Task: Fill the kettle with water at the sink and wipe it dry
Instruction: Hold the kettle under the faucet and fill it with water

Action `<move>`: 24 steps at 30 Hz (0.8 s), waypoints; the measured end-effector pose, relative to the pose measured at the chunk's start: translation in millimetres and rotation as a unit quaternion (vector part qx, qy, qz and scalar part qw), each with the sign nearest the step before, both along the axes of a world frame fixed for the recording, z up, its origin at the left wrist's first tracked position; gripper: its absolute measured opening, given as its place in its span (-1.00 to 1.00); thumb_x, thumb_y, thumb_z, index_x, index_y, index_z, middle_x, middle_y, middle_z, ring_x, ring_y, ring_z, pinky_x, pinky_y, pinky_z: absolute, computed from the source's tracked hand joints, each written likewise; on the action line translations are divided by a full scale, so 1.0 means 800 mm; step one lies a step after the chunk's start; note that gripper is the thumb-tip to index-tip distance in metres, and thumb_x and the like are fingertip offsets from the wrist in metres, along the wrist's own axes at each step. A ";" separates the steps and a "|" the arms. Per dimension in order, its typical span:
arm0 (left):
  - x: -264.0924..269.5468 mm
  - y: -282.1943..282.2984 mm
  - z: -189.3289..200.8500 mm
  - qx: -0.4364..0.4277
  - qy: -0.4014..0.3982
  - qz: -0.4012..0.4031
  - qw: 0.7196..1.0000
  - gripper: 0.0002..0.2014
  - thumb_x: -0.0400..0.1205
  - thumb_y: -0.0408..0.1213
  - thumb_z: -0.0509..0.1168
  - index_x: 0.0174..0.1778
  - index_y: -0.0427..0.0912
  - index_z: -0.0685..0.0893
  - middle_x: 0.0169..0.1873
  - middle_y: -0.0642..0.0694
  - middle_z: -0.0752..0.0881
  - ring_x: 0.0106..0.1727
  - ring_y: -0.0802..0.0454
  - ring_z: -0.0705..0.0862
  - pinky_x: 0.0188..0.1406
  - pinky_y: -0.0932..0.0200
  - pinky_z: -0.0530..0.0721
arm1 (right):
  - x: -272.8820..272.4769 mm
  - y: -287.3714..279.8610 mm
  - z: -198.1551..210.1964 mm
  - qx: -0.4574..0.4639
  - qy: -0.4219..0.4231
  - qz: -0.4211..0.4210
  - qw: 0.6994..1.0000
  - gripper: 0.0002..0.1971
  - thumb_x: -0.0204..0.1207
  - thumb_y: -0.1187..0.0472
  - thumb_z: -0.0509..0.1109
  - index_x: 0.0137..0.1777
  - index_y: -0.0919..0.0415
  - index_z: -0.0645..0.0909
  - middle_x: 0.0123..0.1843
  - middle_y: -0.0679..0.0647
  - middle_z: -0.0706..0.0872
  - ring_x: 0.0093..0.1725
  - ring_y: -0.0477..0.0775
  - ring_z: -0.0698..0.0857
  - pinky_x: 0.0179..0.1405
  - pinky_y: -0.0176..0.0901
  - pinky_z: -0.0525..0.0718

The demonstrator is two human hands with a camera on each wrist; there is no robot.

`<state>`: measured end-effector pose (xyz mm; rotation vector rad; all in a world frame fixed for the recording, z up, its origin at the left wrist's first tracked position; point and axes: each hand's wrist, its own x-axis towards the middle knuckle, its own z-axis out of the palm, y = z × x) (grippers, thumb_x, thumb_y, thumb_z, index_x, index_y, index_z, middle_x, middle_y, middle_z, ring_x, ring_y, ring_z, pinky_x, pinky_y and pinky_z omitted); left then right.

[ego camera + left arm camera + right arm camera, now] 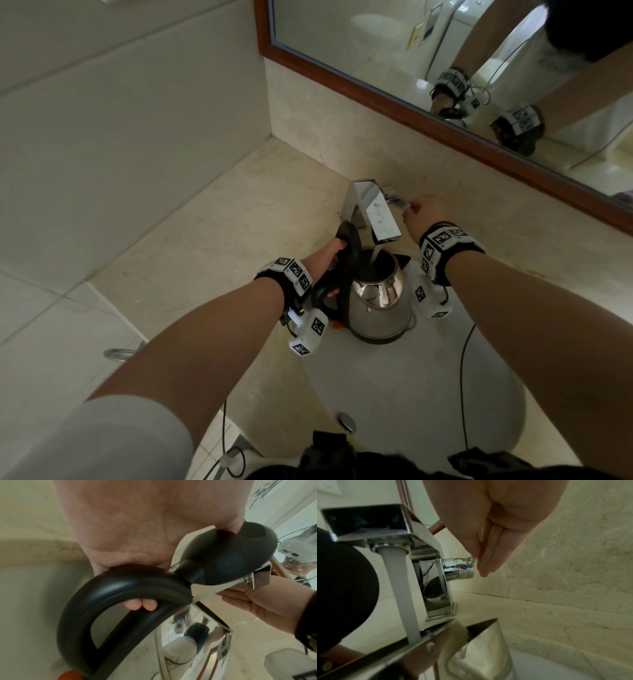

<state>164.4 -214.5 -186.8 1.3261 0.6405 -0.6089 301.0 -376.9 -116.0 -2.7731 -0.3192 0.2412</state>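
A steel kettle stands in the white sink, right under the square chrome tap, with its black lid tipped up and back toward the handle. A stream of water runs from the spout straight down into the open mouth of the kettle. The left hand grips the black loop handle, its fingers curled round the top of the loop so the tips show on the inner side, and the thumb lies up against the raised lid. The right hand reaches past the tap to the small lever on the tap's right side; thumb and fingers are held straight and pressed together, pinching the end of that lever just above the round chrome valve with its red and blue dots. Both wrists carry black straps with white marker blocks. The sink sits in a beige stone counter, and a mirror with a brown wooden frame hangs on the wall behind the tap, showing the person's arms in reflection
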 end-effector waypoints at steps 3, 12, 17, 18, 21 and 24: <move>0.000 -0.001 0.002 -0.003 -0.002 -0.007 1.000 -0.27 0.28 0.32 0.13 0.12 -0.23 0.61 -0.11 -0.21 0.70 -0.27 -0.15 0.71 -0.33 0.15 0.64 | 0.001 -0.001 -0.002 0.005 0.002 -0.002 1.000 -0.73 0.63 0.23 0.22 0.06 0.33 0.75 0.03 0.30 0.77 0.02 0.31 0.73 0.07 0.06 0.72; 0.000 -0.001 -0.001 0.000 -0.007 0.001 1.000 -0.42 0.52 0.25 0.09 0.10 -0.20 0.63 -0.11 -0.20 0.72 -0.24 -0.17 0.72 -0.31 0.13 0.63 | 0.001 0.000 -0.003 0.018 0.010 -0.012 1.000 -0.73 0.63 0.21 0.23 0.06 0.31 0.75 0.00 0.29 0.78 -0.01 0.31 0.74 0.10 0.16 0.74; 0.000 -0.001 0.000 0.000 -0.006 -0.006 1.000 -0.30 0.29 0.31 0.14 0.09 -0.21 0.63 -0.14 -0.22 0.72 -0.27 -0.19 0.71 -0.28 0.10 0.64 | 0.000 -0.001 -0.003 0.016 0.006 -0.012 1.000 -0.74 0.63 0.22 0.24 0.05 0.30 0.75 -0.01 0.28 0.78 -0.02 0.29 0.74 0.06 0.05 0.73; 0.000 -0.002 0.000 -0.001 -0.007 -0.007 1.000 -0.32 0.29 0.31 0.14 0.05 -0.20 0.64 -0.16 -0.22 0.71 -0.27 -0.19 0.71 -0.26 0.09 0.63 | 0.000 -0.001 -0.003 0.014 0.005 -0.013 1.000 -0.73 0.63 0.23 0.23 0.06 0.31 0.75 0.00 0.28 0.78 -0.01 0.29 0.74 0.04 0.01 0.71; -0.001 -0.002 0.002 -0.002 -0.005 -0.009 1.000 -0.34 0.29 0.32 0.13 0.01 -0.19 0.64 -0.17 -0.22 0.71 -0.28 -0.19 0.70 -0.25 0.09 0.62 | 0.000 -0.001 -0.003 0.009 0.004 -0.012 1.000 -0.73 0.64 0.22 0.23 0.08 0.30 0.75 0.01 0.28 0.78 0.01 0.30 0.73 0.03 0.00 0.68; 0.000 -0.002 0.002 0.000 -0.004 -0.012 1.000 -0.32 0.28 0.32 0.13 0.03 -0.19 0.63 -0.14 -0.22 0.71 -0.26 -0.19 0.70 -0.24 0.10 0.64 | 0.001 0.000 -0.003 0.002 0.002 -0.010 1.000 -0.73 0.64 0.22 0.23 0.08 0.30 0.75 0.01 0.27 0.78 0.02 0.30 0.73 0.02 0.00 0.68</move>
